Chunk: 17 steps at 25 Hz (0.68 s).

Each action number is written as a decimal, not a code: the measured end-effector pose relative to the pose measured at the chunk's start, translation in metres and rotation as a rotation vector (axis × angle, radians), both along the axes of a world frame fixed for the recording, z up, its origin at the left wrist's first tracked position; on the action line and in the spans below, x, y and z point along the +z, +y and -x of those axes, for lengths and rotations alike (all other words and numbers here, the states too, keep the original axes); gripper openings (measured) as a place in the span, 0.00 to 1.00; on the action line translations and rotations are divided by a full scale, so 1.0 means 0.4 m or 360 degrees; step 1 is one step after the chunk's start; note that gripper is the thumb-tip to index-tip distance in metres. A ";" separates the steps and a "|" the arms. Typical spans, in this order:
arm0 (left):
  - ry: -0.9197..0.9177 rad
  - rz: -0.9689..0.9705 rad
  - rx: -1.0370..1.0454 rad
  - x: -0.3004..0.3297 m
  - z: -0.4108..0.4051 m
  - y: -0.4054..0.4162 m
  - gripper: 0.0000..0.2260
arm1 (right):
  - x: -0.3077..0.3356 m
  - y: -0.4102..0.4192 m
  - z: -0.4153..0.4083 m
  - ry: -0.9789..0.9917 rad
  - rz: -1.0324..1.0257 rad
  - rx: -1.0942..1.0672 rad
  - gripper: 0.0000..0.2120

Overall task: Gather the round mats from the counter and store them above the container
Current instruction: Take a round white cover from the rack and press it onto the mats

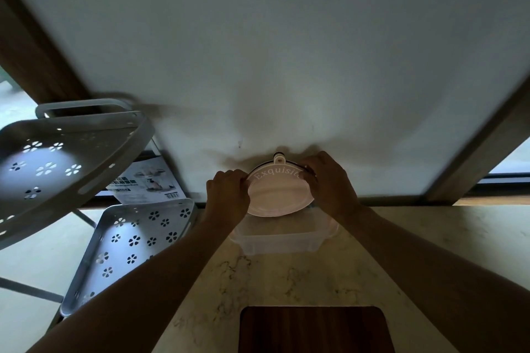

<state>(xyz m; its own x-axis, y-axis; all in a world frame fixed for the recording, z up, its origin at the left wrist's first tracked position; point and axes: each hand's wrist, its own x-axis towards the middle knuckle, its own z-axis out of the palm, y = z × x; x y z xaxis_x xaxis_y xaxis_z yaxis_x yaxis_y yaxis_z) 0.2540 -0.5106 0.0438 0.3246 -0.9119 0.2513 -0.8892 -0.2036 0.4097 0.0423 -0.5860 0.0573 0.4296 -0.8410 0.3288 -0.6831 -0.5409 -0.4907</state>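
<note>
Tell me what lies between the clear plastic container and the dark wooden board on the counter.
In the head view, only bare marbled counter lies between the clear plastic container and the dark wooden board.

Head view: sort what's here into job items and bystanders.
Job items:
- round mats, stacked, top one pink
- clear container below them
- left hand and right hand, gripping the stack's sides

Bystanders:
- perforated grey rack
- printed box
- wooden board
- marble counter

Light is glancing off the veined marble-look counter (286, 275), the translucent plastic container (275, 241), the perforated metal rack (129, 238) and the dark-grained wooden board (312, 329).
</note>
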 end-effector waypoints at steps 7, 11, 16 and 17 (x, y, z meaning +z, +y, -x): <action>0.0022 -0.0081 0.0031 -0.024 -0.001 -0.014 0.08 | -0.021 -0.013 -0.005 0.0019 -0.0006 0.0025 0.10; 0.0105 -0.0036 -0.0023 -0.028 0.003 -0.019 0.12 | -0.034 -0.018 0.009 0.0146 -0.0045 0.0071 0.14; 0.0077 -0.0171 -0.0076 -0.027 0.002 -0.038 0.14 | -0.044 -0.032 0.009 0.0155 -0.0128 0.0036 0.15; 0.0107 -0.0164 -0.0072 -0.026 0.002 -0.040 0.13 | -0.044 -0.033 0.008 0.0114 -0.0147 0.0024 0.14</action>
<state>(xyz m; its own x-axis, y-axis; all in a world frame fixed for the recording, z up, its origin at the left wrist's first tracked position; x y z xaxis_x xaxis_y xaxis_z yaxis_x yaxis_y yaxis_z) 0.2532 -0.5266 0.0336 0.2957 -0.9458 0.1342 -0.8696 -0.2083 0.4477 0.0393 -0.5990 0.0397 0.4619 -0.8597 0.2182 -0.7103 -0.5059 -0.4894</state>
